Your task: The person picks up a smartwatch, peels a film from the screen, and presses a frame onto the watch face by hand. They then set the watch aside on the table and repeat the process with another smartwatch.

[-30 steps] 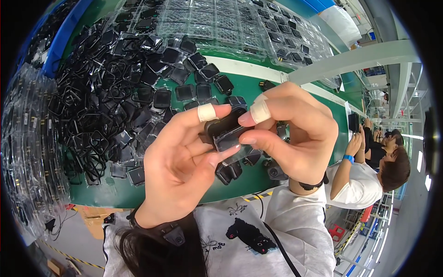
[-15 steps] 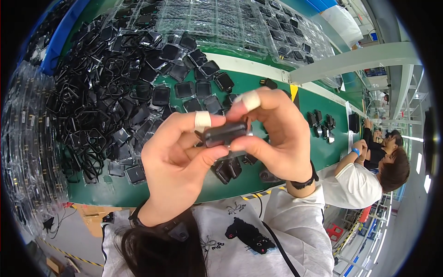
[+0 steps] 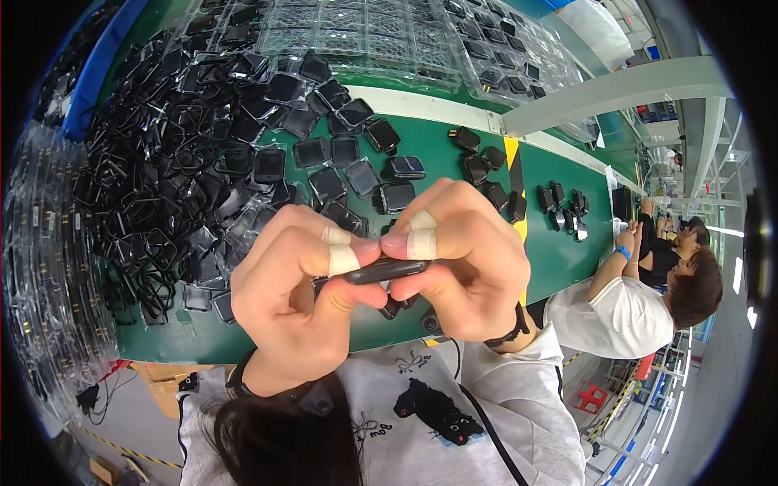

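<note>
Both my hands pinch one small black rounded-square device, like a smartwatch body (image 3: pixel 379 271), seen edge-on above the bench. My left hand (image 3: pixel 296 283) is closed on its left end, with fingers on top and thumb beneath. Its right end sits between the fingers and thumb of my right hand (image 3: pixel 474 263). Pale tape wraps some fingertips of both hands. More black square watch bodies (image 3: pixel 397 196) lie just beyond my hands on the green bench. A few dark pieces under my hands are partly hidden.
A big heap of black frames and film-wrapped covers (image 3: pixel 170 186) fills the bench's left side. Clear plastic trays (image 3: pixel 324 36) lie at the back. A white rail (image 3: pixel 624 93) crosses at right, near a small cluster of devices (image 3: pixel 559 206). Co-workers (image 3: pixel 624 312) sit further right.
The device has been tipped from showing a broad side to edge-on. My hands have moved slightly lower and closer together, uncovering several black watch bodies behind my right hand.
</note>
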`<state>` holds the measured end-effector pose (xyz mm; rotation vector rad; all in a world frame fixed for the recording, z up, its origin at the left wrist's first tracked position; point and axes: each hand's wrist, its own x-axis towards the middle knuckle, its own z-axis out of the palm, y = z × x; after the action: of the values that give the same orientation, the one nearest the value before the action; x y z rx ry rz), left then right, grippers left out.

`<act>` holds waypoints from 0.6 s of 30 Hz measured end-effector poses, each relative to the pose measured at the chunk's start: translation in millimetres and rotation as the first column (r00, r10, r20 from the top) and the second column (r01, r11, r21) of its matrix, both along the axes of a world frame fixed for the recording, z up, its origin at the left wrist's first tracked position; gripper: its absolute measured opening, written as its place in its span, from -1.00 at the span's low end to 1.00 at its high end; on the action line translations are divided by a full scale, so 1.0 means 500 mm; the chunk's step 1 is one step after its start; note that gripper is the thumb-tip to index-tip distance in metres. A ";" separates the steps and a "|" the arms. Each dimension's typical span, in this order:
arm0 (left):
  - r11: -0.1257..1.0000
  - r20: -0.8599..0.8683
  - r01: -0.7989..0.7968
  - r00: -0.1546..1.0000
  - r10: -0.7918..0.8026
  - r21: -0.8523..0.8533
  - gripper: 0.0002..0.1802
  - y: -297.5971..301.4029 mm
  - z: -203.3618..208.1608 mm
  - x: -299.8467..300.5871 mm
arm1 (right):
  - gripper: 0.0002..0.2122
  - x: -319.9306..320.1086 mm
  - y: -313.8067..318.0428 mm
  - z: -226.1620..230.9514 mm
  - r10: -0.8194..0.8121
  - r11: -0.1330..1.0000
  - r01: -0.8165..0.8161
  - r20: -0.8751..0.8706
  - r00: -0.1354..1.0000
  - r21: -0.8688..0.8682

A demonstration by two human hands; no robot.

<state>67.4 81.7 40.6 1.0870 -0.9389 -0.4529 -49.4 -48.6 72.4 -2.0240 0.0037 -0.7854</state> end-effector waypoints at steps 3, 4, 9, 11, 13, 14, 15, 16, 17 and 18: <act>0.997 -0.170 0.034 0.984 -0.046 -0.071 -0.80 -0.012 -0.008 -0.006 | -0.78 -0.010 -0.001 -0.005 -0.006 0.999 0.008 -0.033 0.999 0.054; 0.993 -0.253 0.048 0.964 -0.074 -0.109 -0.80 -0.017 -0.008 -0.009 | -0.78 -0.017 0.000 -0.006 -0.031 0.996 0.037 -0.078 0.996 0.076; 0.978 -0.437 0.202 0.876 -0.204 -0.051 -0.77 -0.038 0.021 -0.037 | -0.71 -0.035 0.007 -0.034 -0.105 0.871 0.088 0.008 0.994 0.484; 0.992 -0.372 0.092 0.927 -0.053 0.088 -0.70 -0.038 0.025 -0.046 | -0.74 -0.038 0.009 -0.039 -0.103 0.843 0.097 -0.018 0.994 0.529; 0.988 -0.330 0.041 0.944 0.011 0.151 -0.66 -0.043 0.025 -0.055 | -0.76 -0.043 0.008 -0.040 -0.083 0.781 0.109 -0.070 0.994 0.615; 0.983 -0.252 -0.008 0.966 0.056 0.186 -0.63 -0.048 0.020 -0.061 | -0.76 -0.049 0.007 -0.038 -0.093 0.781 0.116 -0.069 0.993 0.614; 0.974 -0.170 -0.066 0.980 0.105 0.216 -0.60 -0.050 0.014 -0.065 | -0.78 -0.054 0.006 -0.035 -0.126 0.885 0.170 -0.129 0.984 0.433; 0.963 -0.087 -0.126 0.985 0.150 0.240 -0.58 -0.053 0.008 -0.070 | -0.79 -0.058 0.006 -0.031 -0.172 0.950 0.211 -0.180 0.969 0.230; 0.965 -0.089 -0.113 0.986 0.137 0.235 -0.58 -0.056 -0.003 -0.074 | -0.80 -0.067 0.003 -0.030 -0.234 0.970 0.243 -0.223 0.946 0.014; 0.957 0.028 -0.068 0.998 0.063 0.281 -0.55 -0.056 -0.019 -0.075 | -0.80 -0.075 0.000 -0.034 -0.248 0.967 0.256 -0.223 0.943 0.008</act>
<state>30.1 53.9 31.1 1.3795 -0.8688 -0.5333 -86.7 -48.5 55.6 -2.0900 0.4097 -0.7065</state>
